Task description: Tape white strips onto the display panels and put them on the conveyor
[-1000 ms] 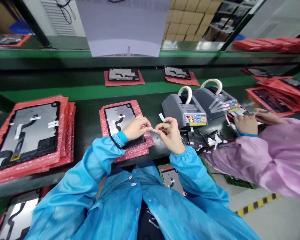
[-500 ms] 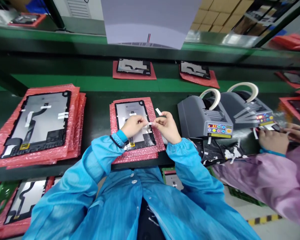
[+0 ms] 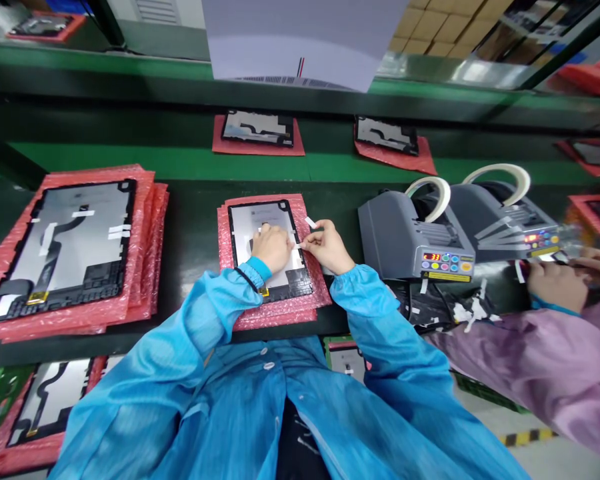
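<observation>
A display panel (image 3: 260, 217) with a silver back and black frame lies before me on red bubble-wrap bags (image 3: 225, 243). My left hand (image 3: 272, 249) is over its middle, fingers bent, with its thumb side at a short white tape strip (image 3: 298, 246). The strip's other end is pinched by my right hand (image 3: 331, 247) at the panel's right edge. A second tape strip (image 3: 311, 222) sticks out from that hand's upper fingers. My left hand and wrist cover part of the panel and its flat cable.
Two grey tape dispensers (image 3: 415, 237) stand at right, tape scraps (image 3: 473, 312) before them. A co-worker's hand (image 3: 557, 287) works beside the farther one. Another panel (image 3: 83, 233) tops a bubble-wrap stack at left. Two panels (image 3: 257, 127) lie on the green strip behind.
My left hand has turned palm-down and lowered onto the panel. The right hand has moved slightly left, keeping the strip. The view has shifted slightly.
</observation>
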The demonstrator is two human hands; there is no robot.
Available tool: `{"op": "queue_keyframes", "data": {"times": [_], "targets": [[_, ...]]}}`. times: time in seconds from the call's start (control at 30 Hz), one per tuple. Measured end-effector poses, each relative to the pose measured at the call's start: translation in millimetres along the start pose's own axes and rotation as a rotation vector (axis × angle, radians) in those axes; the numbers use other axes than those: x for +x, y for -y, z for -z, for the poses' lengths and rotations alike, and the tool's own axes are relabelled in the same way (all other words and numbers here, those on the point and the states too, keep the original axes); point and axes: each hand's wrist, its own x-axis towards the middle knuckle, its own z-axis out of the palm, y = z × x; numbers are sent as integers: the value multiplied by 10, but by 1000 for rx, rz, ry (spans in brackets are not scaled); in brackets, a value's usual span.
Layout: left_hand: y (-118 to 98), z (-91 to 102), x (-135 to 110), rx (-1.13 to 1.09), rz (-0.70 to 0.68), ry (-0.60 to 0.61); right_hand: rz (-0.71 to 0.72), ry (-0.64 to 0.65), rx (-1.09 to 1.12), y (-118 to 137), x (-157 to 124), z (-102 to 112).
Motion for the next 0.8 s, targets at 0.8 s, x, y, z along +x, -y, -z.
{"op": "queue_keyframes", "data": {"times": [0.8], "targets": [[312,154,192,-374,-200,-160,229,270,-90,282,-29,234]]}}
